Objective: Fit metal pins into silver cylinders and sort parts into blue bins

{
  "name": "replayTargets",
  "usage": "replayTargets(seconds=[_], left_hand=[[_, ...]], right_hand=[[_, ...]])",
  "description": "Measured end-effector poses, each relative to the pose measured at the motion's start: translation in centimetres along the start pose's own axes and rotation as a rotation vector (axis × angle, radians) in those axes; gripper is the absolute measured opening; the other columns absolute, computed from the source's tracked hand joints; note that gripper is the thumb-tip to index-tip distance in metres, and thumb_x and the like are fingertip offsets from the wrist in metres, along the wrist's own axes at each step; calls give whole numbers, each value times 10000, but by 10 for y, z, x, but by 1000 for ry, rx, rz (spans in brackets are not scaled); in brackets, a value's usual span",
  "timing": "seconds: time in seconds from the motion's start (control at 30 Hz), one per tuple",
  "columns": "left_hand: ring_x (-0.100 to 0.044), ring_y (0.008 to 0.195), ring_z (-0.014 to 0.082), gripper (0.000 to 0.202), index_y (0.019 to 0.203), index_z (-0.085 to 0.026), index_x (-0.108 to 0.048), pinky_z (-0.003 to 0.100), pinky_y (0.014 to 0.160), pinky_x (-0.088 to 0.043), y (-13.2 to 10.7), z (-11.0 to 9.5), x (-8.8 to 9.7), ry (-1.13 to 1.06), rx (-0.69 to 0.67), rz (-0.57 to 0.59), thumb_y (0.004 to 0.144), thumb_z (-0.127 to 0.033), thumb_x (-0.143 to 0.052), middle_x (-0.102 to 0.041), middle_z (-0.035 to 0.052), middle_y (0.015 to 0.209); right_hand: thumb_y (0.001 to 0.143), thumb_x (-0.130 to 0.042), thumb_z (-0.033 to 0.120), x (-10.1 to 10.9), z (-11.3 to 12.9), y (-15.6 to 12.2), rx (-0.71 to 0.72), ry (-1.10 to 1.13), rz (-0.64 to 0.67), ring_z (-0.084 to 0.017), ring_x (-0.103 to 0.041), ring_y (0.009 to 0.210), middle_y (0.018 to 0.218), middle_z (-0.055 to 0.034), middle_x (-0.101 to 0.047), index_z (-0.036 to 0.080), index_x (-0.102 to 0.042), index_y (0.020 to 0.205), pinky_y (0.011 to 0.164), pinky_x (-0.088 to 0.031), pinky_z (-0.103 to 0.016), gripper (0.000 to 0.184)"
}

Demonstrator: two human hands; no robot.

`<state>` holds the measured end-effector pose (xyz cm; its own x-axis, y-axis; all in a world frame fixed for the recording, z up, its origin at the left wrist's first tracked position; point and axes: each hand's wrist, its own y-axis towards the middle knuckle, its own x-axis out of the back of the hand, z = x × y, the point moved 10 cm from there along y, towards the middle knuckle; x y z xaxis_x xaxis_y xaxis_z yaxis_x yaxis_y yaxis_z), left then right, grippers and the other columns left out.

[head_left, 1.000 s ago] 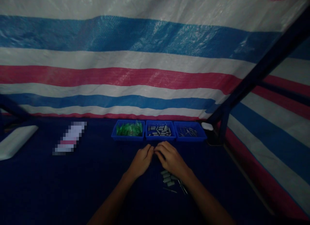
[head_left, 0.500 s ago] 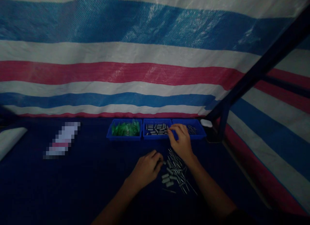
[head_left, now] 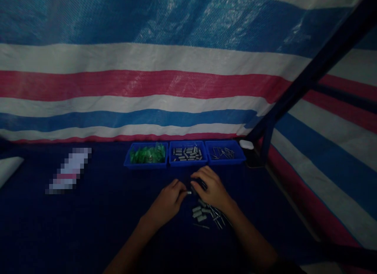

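Note:
My left hand (head_left: 167, 201) pinches a small metal cylinder (head_left: 189, 192), whose bright end sticks out past the fingertips toward the right. Close beside it, my right hand (head_left: 213, 189) is curled with thumb and fingers drawn together; anything between them is too dark to make out. Under and in front of the right hand lie several loose grey cylinders (head_left: 202, 218) and a pile of thin metal rods (head_left: 217, 218), partly covered by the wrist. One separate thin rod (head_left: 201, 226) lies nearer to me.
Along the back stand three blue bins: one with green plastic packets (head_left: 149, 154), one with metal cylinders (head_left: 188, 153), one with bent thin metal pieces (head_left: 224, 153). A white case (head_left: 246, 144) lies right of them. A blurred-out sheet (head_left: 69, 170) lies left. Striped tarpaulin (head_left: 147, 83) walls the table.
My right hand has come back from the bins to beside my left hand. My left hand has risen slightly, with the cylinder's end now showing. The view has shifted a little.

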<state>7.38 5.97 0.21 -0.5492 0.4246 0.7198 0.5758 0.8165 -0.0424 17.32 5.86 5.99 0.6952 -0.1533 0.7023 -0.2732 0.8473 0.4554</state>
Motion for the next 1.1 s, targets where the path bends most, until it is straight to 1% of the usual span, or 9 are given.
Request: replayTargets(seconds=[0.07, 0.13, 0.37, 0.47, 0.6, 0.7, 0.83, 0.93, 1.1], left_hand=[[-537, 785, 148, 271, 816, -170, -537, 290, 749, -420, 2, 3, 8, -74, 30, -53, 900, -299, -314, -550, 37, 838], [-532, 737, 145, 336, 742, -164, -517, 284, 713, -416, 3, 7, 17, -122, 72, -115, 909, -324, -273, -551, 34, 772], [-493, 604, 123, 443, 666, -154, -508, 251, 603, -400, -1, 14, 23, -319, 128, -185, 904, -427, -253, -515, 5, 633], [-510, 632, 122, 448, 802, -148, -565, 253, 627, -425, -1, 9, 18, -356, 102, -168, 919, -398, -213, -538, 11, 684], [-549, 891, 147, 293, 1093, -212, -542, 296, 821, -437, 1, -9, 3, -139, -37, -115, 898, -279, -333, -551, 40, 1015], [-553, 936, 156, 314, 1149, -272, -521, 308, 829, -453, 3, -16, -13, 44, -95, -38, 879, -225, -368, -505, 29, 1116], [-570, 877, 145, 250, 1061, -243, -560, 288, 787, -473, 3, -14, -18, 117, -100, 16, 859, -206, -417, -506, 22, 1055], [-567, 831, 131, 176, 973, -211, -571, 267, 763, -470, 2, -12, -16, 92, -93, 36, 839, -192, -458, -508, 19, 1007], [-552, 812, 127, 135, 929, -203, -564, 261, 745, -453, -1, -14, -16, 74, -112, 56, 844, -199, -459, -513, 12, 960]], right_hand=[[774, -576, 240, -15, 9, -3, 44, 1, 149, -181, -520, 831, 858, -38, -605, 196, -571, 969, 765, -406, -346, 200], [763, -600, 274, -22, 14, -5, 67, -10, 201, -183, -519, 835, 869, -40, -605, 201, -561, 1001, 769, -399, -349, 252], [837, -502, 235, -15, 24, 1, 136, -30, 128, -159, -508, 770, 792, -33, -596, 178, -571, 884, 700, -381, -309, 101], [833, -495, 234, 0, 19, 9, 117, -52, 49, -161, -512, 767, 781, -36, -598, 171, -571, 848, 704, -382, -307, 101], [833, -489, 264, 13, 4, 41, -37, -272, -54, -187, -518, 826, 835, -59, -613, 169, -587, 856, 738, -369, -321, 139], [823, -503, 288, -16, -5, 76, -93, -441, 124, -204, -520, 867, 880, -71, -624, 171, -602, 835, 753, -362, -327, 154], [798, -526, 281, -56, -13, 110, -92, -523, 320, -218, -511, 935, 957, -90, -621, 164, -613, 876, 781, -358, -335, 166], [792, -524, 271, -70, -18, 114, -80, -533, 385, -226, -507, 925, 936, -89, -619, 166, -632, 868, 763, -360, -332, 169], [874, -407, 344, -76, -28, 97, -35, -379, 476, -186, -484, 855, 855, -57, -587, 202, -660, 794, 734, -351, -299, 301]])
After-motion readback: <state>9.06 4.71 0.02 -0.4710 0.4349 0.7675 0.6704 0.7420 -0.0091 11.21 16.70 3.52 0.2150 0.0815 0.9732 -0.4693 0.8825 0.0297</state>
